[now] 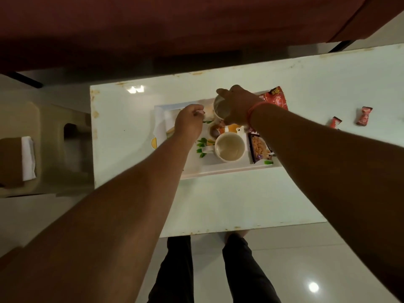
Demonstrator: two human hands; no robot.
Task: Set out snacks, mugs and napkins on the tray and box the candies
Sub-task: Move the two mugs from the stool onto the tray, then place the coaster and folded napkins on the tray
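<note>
A white tray with fruit and leaf print lies on the white table. One cream mug stands upright on the tray. My right hand grips a second mug by its rim, tilted, at the tray's far side. My left hand is closed beside that mug, its fingers pinching something small that I cannot make out. White napkins lie at the tray's left end. A snack packet lies at the right end and a red packet behind it.
Two red wrapped candies lie on the table to the right. A beige plastic stool with a brown box and white napkins on it stands left of the table. A dark red sofa runs behind.
</note>
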